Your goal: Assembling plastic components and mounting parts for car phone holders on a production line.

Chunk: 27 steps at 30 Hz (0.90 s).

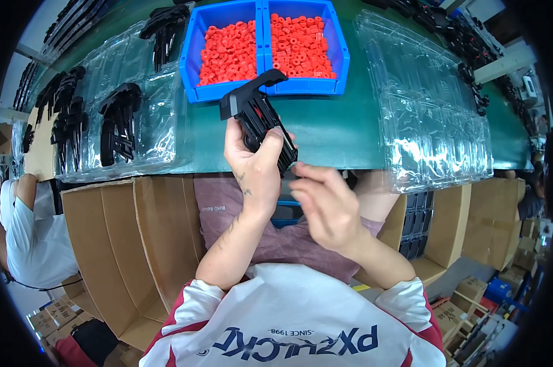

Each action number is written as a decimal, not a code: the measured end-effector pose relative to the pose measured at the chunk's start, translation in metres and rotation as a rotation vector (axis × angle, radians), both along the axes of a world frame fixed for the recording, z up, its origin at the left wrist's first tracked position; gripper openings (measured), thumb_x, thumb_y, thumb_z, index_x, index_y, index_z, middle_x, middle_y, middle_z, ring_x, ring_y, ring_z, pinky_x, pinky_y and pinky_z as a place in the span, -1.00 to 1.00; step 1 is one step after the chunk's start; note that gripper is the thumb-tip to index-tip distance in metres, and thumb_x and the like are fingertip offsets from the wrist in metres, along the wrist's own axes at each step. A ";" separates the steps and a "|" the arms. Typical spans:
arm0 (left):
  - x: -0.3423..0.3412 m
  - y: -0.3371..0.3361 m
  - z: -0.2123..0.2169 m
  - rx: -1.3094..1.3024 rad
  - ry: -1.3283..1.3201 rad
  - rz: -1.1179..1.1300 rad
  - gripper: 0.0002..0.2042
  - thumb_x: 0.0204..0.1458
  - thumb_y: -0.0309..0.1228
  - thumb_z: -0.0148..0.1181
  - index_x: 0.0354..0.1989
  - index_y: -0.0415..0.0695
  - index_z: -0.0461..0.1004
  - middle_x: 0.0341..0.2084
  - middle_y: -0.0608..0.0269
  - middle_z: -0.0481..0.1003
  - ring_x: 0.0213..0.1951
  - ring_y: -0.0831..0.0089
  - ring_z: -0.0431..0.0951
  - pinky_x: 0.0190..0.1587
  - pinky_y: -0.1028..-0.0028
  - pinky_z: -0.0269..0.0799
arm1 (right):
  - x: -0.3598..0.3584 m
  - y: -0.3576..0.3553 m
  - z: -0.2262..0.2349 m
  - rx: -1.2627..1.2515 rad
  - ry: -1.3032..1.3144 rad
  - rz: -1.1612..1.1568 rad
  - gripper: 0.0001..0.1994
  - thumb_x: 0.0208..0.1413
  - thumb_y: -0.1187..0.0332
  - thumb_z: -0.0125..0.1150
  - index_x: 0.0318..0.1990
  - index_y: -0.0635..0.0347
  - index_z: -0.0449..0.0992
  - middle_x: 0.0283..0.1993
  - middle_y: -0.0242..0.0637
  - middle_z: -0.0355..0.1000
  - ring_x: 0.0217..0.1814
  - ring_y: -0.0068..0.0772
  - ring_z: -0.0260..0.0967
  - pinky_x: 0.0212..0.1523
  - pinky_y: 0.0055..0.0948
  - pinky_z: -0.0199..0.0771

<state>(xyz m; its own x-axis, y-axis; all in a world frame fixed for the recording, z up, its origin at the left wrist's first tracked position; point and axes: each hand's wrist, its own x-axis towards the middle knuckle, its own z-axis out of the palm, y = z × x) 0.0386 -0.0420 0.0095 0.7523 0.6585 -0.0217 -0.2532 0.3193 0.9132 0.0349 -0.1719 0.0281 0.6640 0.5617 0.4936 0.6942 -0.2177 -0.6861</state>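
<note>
Black plastic part: we see a ribbed, angular black plastic moulding raised above the near edge of the green bench, its wide end towards the two blue bins of small red plastic rings.
Left hand: wrapped around the moulding's lower half.
Right hand: fingers curled, tips pinched together at the moulding's lower corner; what they pinch we cannot tell.
Risk: we judge anything small held there could slip and drop into the lap or the open cardboard box.
</note>
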 end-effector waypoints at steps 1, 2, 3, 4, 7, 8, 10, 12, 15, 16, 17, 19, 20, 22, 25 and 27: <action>-0.001 0.003 -0.001 0.023 -0.020 -0.018 -0.68 -0.05 -0.64 -0.02 -0.05 -0.26 0.30 -0.29 0.02 0.47 -0.49 0.35 0.54 -0.48 0.48 0.50 | 0.003 -0.001 0.002 0.082 0.155 0.009 -0.88 0.05 0.61 0.13 -0.29 0.50 0.54 -0.12 -0.01 0.46 -0.30 -0.22 0.49 -0.22 -0.46 0.51; -0.001 0.006 -0.003 0.047 -0.040 -0.035 -0.67 -0.05 -0.64 -0.01 -0.04 -0.26 0.29 -0.29 0.02 0.47 -0.49 0.35 0.54 -0.48 0.47 0.50 | 0.006 -0.002 0.004 0.163 0.311 0.017 -0.88 0.07 0.61 0.11 -0.29 0.49 0.55 -0.12 -0.03 0.45 -0.30 -0.24 0.48 -0.23 -0.47 0.50; -0.002 0.008 -0.004 0.070 -0.060 -0.053 -0.66 -0.05 -0.63 -0.01 -0.03 -0.26 0.29 -0.29 0.02 0.47 -0.50 0.34 0.53 -0.48 0.47 0.50 | 0.008 -0.003 0.006 0.242 0.468 0.025 -0.88 0.09 0.60 0.10 -0.30 0.49 0.55 -0.13 -0.05 0.45 -0.31 -0.27 0.48 -0.23 -0.47 0.49; -0.002 0.009 -0.003 0.067 -0.058 -0.044 -0.66 -0.05 -0.63 -0.01 -0.03 -0.26 0.29 -0.29 0.02 0.47 -0.50 0.34 0.53 -0.48 0.47 0.50 | 0.009 -0.005 0.009 0.237 0.470 0.033 -0.88 0.09 0.60 0.10 -0.30 0.49 0.55 -0.13 -0.05 0.45 -0.31 -0.27 0.48 -0.23 -0.47 0.49; 0.000 0.015 0.007 -0.171 -0.083 -0.204 -0.62 -0.06 -0.64 0.01 0.01 -0.23 0.31 -0.34 0.07 0.48 -0.51 0.40 0.52 -0.44 0.53 0.48 | 0.010 -0.011 0.016 0.355 0.622 0.037 -0.86 0.11 0.60 0.07 -0.29 0.49 0.56 -0.14 -0.07 0.46 -0.30 -0.32 0.48 -0.23 -0.51 0.49; -0.001 0.016 0.008 -0.251 -0.092 -0.256 -0.61 -0.07 -0.64 0.02 0.02 -0.23 0.32 -0.35 0.09 0.49 -0.51 0.42 0.52 -0.43 0.55 0.47 | 0.010 -0.011 0.018 0.394 0.673 0.037 -0.85 0.12 0.60 0.06 -0.28 0.49 0.56 -0.14 -0.08 0.47 -0.30 -0.33 0.48 -0.23 -0.52 0.48; -0.002 0.019 0.007 -0.289 -0.083 -0.290 -0.60 -0.07 -0.63 0.02 0.02 -0.23 0.32 -0.35 0.08 0.49 -0.51 0.41 0.52 -0.42 0.54 0.46 | 0.009 -0.009 0.023 0.391 0.657 0.071 -0.85 0.12 0.60 0.06 -0.28 0.49 0.57 -0.14 -0.08 0.47 -0.30 -0.34 0.48 -0.23 -0.53 0.49; -0.002 0.021 0.006 -0.365 -0.063 -0.369 -0.60 -0.08 -0.62 0.02 0.03 -0.23 0.33 -0.34 0.07 0.50 -0.51 0.40 0.52 -0.42 0.54 0.46 | 0.008 -0.007 0.026 0.391 0.622 0.131 -0.85 0.11 0.60 0.07 -0.29 0.50 0.57 -0.15 -0.07 0.48 -0.30 -0.34 0.48 -0.23 -0.54 0.49; -0.001 0.018 0.006 -0.376 -0.047 -0.410 -0.60 -0.08 -0.61 0.02 0.02 -0.24 0.33 -0.33 0.04 0.50 -0.50 0.36 0.53 -0.43 0.51 0.47 | 0.009 -0.002 0.028 0.345 0.583 0.149 -0.83 0.11 0.58 0.05 -0.30 0.51 0.57 -0.16 -0.05 0.48 -0.29 -0.29 0.50 -0.21 -0.51 0.51; -0.001 0.015 0.006 -0.348 -0.044 -0.408 -0.60 -0.09 -0.59 0.01 0.01 -0.25 0.33 -0.32 0.02 0.49 -0.50 0.33 0.53 -0.44 0.49 0.47 | 0.011 0.001 0.028 0.299 0.561 0.143 -0.82 0.12 0.57 0.03 -0.32 0.52 0.57 -0.15 -0.02 0.47 -0.27 -0.24 0.51 -0.20 -0.48 0.53; 0.000 0.013 0.007 -0.320 -0.040 -0.405 -0.61 -0.09 -0.58 0.01 0.01 -0.26 0.33 -0.31 0.00 0.49 -0.49 0.30 0.54 -0.45 0.47 0.48 | 0.013 0.003 0.029 0.253 0.539 0.137 -0.80 0.12 0.55 0.01 -0.33 0.54 0.57 -0.15 0.00 0.47 -0.26 -0.18 0.52 -0.19 -0.44 0.56; -0.001 0.012 0.006 -0.293 -0.036 -0.399 -0.61 -0.10 -0.57 0.00 0.00 -0.27 0.33 -0.31 -0.02 0.49 -0.49 0.27 0.54 -0.46 0.45 0.48 | 0.014 0.004 0.029 0.205 0.519 0.134 -0.78 0.13 0.54 0.00 -0.35 0.55 0.56 -0.15 0.02 0.46 -0.25 -0.13 0.54 -0.18 -0.40 0.58; -0.001 0.013 0.006 -0.307 -0.038 -0.403 -0.61 -0.09 -0.58 0.00 0.00 -0.27 0.33 -0.31 0.00 0.49 -0.49 0.30 0.54 -0.46 0.47 0.48 | 0.014 0.003 0.029 0.221 0.569 0.133 -0.78 0.13 0.54 0.00 -0.35 0.55 0.56 -0.16 0.03 0.47 -0.27 -0.13 0.54 -0.19 -0.40 0.58; -0.002 0.014 0.004 -0.337 -0.043 -0.408 -0.61 -0.08 -0.59 0.01 0.01 -0.25 0.34 -0.32 0.03 0.50 -0.50 0.34 0.54 -0.44 0.50 0.46 | 0.014 0.002 0.030 0.251 0.669 0.130 -0.78 0.12 0.54 0.01 -0.35 0.55 0.57 -0.17 0.03 0.47 -0.29 -0.13 0.54 -0.21 -0.40 0.59; -0.002 0.016 0.003 -0.354 -0.045 -0.408 -0.60 -0.08 -0.59 0.01 0.02 -0.25 0.34 -0.32 0.03 0.49 -0.50 0.34 0.54 -0.45 0.50 0.46 | 0.011 -0.002 0.027 0.290 0.744 0.138 -0.80 0.11 0.54 0.04 -0.34 0.52 0.58 -0.18 -0.01 0.49 -0.32 -0.20 0.52 -0.24 -0.45 0.56; -0.001 0.017 0.004 -0.352 -0.042 -0.419 -0.60 -0.08 -0.57 -0.01 0.02 -0.27 0.31 -0.30 -0.02 0.48 -0.49 0.29 0.54 -0.49 0.45 0.48 | 0.006 -0.005 0.023 0.350 0.790 0.144 -0.84 0.08 0.56 0.09 -0.32 0.47 0.60 -0.19 -0.08 0.51 -0.33 -0.34 0.47 -0.28 -0.55 0.49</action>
